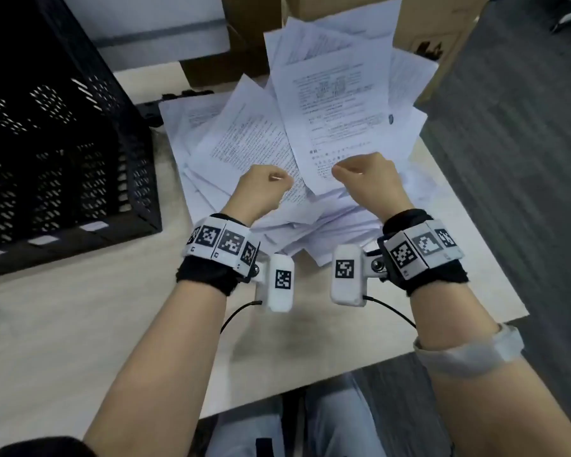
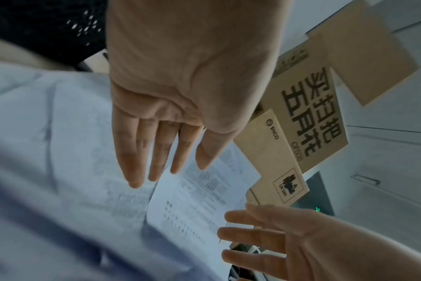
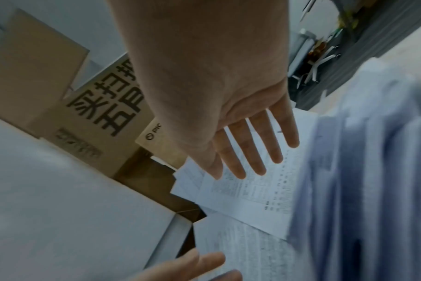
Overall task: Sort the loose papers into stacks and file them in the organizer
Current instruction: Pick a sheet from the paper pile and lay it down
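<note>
- The big cardboard box (image 2: 317, 114) behind the papers carries large dark Chinese characters reading 买扫把 五月花, with a small code beneath them that looks like "CF508".
- The smaller cardboard box (image 2: 274, 155) in front of it has a circle logo and a blurred brand word, roughly "PICO", plus a dashed-frame label reading "UN 3481".
- The printed sheets (image 1: 337, 103) are covered in text too small to read.
- The wristbands (image 1: 221, 245) bear black-and-white square markers, no words.

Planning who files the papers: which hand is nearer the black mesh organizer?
Left. The left hand hovers over the paper pile beside the organizer; the right hand is farther right.
</note>
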{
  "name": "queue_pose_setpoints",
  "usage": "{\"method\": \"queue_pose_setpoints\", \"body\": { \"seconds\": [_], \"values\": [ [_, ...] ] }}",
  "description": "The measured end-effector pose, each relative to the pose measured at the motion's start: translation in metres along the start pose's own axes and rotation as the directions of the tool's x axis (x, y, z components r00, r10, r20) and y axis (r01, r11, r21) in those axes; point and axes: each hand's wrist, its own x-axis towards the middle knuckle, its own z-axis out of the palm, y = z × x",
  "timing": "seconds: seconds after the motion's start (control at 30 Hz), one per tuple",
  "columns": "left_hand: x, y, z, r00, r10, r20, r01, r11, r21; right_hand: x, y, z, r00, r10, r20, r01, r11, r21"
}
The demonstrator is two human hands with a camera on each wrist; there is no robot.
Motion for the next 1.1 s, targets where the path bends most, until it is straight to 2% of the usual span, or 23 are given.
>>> {"method": "queue_pose_setpoints", "body": {
  "seconds": [0.17, 0.37, 0.6, 0.73, 0.83, 0.9, 0.97, 1.03, 1.1],
  "values": [
    [0.022, -0.022, 0.036, 0.992, -0.121, 0.046, 0.129, 0.964, -0.232, 0.013, 0.05, 0.014, 0.998, 0.061, 0.017, -0.062, 0.995, 0.079],
    [0.034, -0.029, 0.06, 0.987, -0.102, 0.122, 0.15, 0.857, -0.493, 0.01, 0.076, 0.024, 0.997, 0.07, -0.019, -0.066, 0.986, 0.154],
    [0.038, -0.022, 0.079, 0.984, -0.087, 0.158, 0.163, 0.803, -0.573, 0.001, 0.083, 0.027, 0.998, 0.009, -0.055, -0.002, 0.992, 0.128],
    [0.038, -0.014, 0.09, 0.979, -0.098, 0.179, 0.178, 0.842, -0.509, -0.002, 0.092, 0.029, 0.999, -0.045, -0.025, 0.048, 0.99, 0.13],
    [0.032, -0.009, 0.094, 0.982, -0.093, 0.162, 0.161, 0.861, -0.482, -0.008, 0.095, 0.027, 0.999, -0.034, -0.01, 0.036, 0.977, 0.212],
    [0.029, -0.01, 0.094, 0.995, -0.062, 0.078, 0.093, 0.852, -0.515, -0.012, 0.096, 0.025, 0.999, -0.02, -0.039, 0.031, 0.952, 0.303],
    [0.025, -0.015, 0.092, 0.995, -0.029, -0.091, -0.029, 0.813, -0.582, -0.016, 0.098, 0.024, 0.993, 0.004, -0.119, 0.044, 0.915, 0.402],
    [0.02, -0.023, 0.088, 0.953, -0.038, -0.3, -0.156, 0.787, -0.597, -0.019, 0.099, 0.025, 0.979, 0.088, -0.186, 0.021, 0.856, 0.517],
    [0.012, -0.032, 0.083, 0.89, -0.073, -0.451, -0.221, 0.795, -0.565, -0.024, 0.102, 0.027, 0.967, 0.156, -0.201, 0.009, 0.766, 0.642]
  ]
}}
